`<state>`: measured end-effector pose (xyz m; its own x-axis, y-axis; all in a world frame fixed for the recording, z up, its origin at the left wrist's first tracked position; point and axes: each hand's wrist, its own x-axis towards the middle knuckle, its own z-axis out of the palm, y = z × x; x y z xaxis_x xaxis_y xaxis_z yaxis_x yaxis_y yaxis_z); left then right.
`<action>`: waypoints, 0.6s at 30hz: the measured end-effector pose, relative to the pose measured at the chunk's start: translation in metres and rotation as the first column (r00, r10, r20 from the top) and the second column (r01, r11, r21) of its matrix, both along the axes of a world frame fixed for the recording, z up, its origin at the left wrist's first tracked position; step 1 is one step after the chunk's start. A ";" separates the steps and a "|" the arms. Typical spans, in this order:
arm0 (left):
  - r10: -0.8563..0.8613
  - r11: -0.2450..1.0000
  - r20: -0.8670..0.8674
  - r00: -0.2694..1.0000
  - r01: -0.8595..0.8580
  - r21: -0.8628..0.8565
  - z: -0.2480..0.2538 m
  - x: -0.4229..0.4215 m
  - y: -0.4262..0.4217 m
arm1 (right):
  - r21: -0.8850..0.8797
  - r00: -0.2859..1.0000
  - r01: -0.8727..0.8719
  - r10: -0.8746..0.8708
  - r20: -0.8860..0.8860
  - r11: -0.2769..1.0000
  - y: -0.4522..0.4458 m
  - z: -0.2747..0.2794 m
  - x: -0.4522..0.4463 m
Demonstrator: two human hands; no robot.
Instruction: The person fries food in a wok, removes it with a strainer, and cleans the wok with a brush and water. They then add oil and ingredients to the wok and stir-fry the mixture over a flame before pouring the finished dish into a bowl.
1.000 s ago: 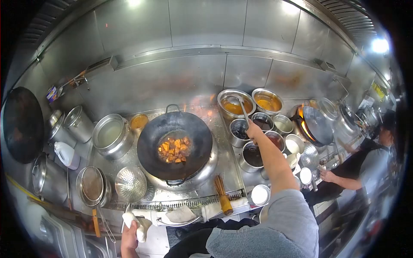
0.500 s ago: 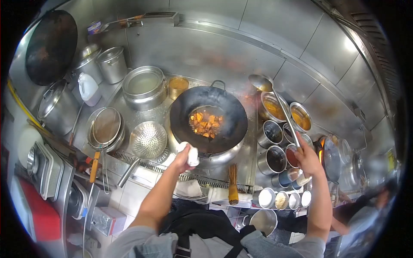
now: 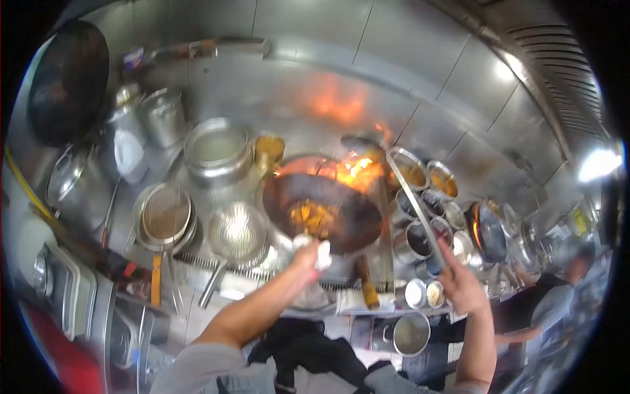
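Observation:
My left hand (image 3: 306, 257) is closed around a folded white cloth (image 3: 323, 255) at the near rim of a black wok (image 3: 357, 223). Orange-brown pieces of food (image 3: 315, 218) lie in the wok, which tips toward me, its far rim raised off the burner. Bright flames (image 3: 359, 172) rise behind that rim. A long-handled ladle (image 3: 415, 200) is gripped in my right hand (image 3: 463, 287). Its bowl is up at the back right, beyond the wok and beside the flames; blur hides what it holds.
Sauce pots (image 3: 417, 240) crowd the right side, beside another wok (image 3: 489, 226) with flame. A perforated strainer (image 3: 237, 230), a mesh sieve (image 3: 167, 213) and a large pot (image 3: 216, 148) stand left. A bamboo brush (image 3: 367, 285) lies in front. Another person (image 3: 551, 295) works at far right.
The wok has tilted and shifted slightly toward me with my left hand. Flames have flared up behind it. My right hand and the ladle have moved left and down, and the view has shifted.

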<state>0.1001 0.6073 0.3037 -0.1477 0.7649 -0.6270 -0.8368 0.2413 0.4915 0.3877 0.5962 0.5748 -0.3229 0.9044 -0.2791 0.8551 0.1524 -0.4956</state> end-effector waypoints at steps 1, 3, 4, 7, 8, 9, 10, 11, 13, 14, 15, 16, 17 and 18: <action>-0.019 0.999 0.015 1.000 0.019 0.048 0.002 -0.004 0.002 | 0.125 0.996 -0.089 0.092 -0.014 0.988 0.003 -0.015 0.008; 0.010 1.000 0.034 0.999 -0.011 0.025 0.000 -0.004 0.012 | 0.310 0.966 -0.220 0.251 -0.061 0.925 0.005 -0.023 0.007; -0.022 0.999 -0.006 1.000 0.022 -0.033 -0.002 -0.008 0.022 | 0.072 0.988 -0.060 0.070 -0.140 0.996 -0.002 -0.014 -0.007; -0.126 0.990 -0.134 0.983 0.133 0.045 -0.067 -0.017 0.039 | 0.079 0.969 -0.060 0.077 -0.236 0.995 0.002 -0.034 -0.013; -0.069 0.992 -0.098 0.993 0.079 0.094 -0.108 -0.020 0.034 | 0.138 0.966 -0.108 0.137 -0.220 0.985 0.003 -0.038 -0.009; -0.022 0.987 -0.074 0.997 0.033 0.157 -0.112 -0.018 0.005 | 0.066 0.963 -0.056 0.072 -0.260 0.996 -0.003 -0.036 -0.010; -0.031 0.989 -0.172 0.985 0.055 0.138 -0.128 -0.016 -0.018 | 0.052 0.949 -0.040 0.054 -0.311 0.998 -0.005 -0.038 -0.003; -0.049 0.994 -0.094 0.994 0.058 0.091 -0.143 -0.013 -0.043 | 0.028 0.933 -0.026 0.035 -0.358 0.999 -0.009 -0.044 0.005; -0.018 0.983 -0.096 0.995 0.035 0.179 -0.088 -0.001 -0.084 | 0.090 0.908 -0.034 0.069 -0.414 0.995 -0.010 -0.075 0.022; -0.006 0.994 -0.067 0.998 0.014 0.110 -0.071 -0.007 -0.074 | 0.134 0.882 -0.035 0.094 -0.463 0.990 -0.008 -0.089 0.023; 0.009 1.000 -0.031 0.999 -0.008 0.030 -0.056 -0.015 -0.062 | 0.038 0.819 -0.029 0.045 -0.572 0.999 -0.005 -0.102 0.019; -0.025 0.999 -0.038 0.999 0.024 -0.022 -0.034 -0.029 -0.041 | 0.025 0.811 -0.009 0.022 -0.584 1.000 -0.003 -0.107 0.010; -0.058 0.996 -0.038 0.998 0.056 -0.068 -0.019 -0.037 -0.027 | 0.018 0.806 0.010 0.003 -0.592 1.000 -0.002 -0.107 0.001; -0.049 0.997 -0.021 0.999 0.048 -0.065 -0.012 -0.030 -0.029 | 0.071 0.844 0.041 0.004 -0.537 0.997 -0.001 -0.102 -0.005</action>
<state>0.0702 0.5787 0.2917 -0.1262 0.7298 -0.6719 -0.8123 0.3128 0.4923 0.3830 0.5952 0.4728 -0.3850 0.9229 0.0028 0.4625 0.1955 -0.8648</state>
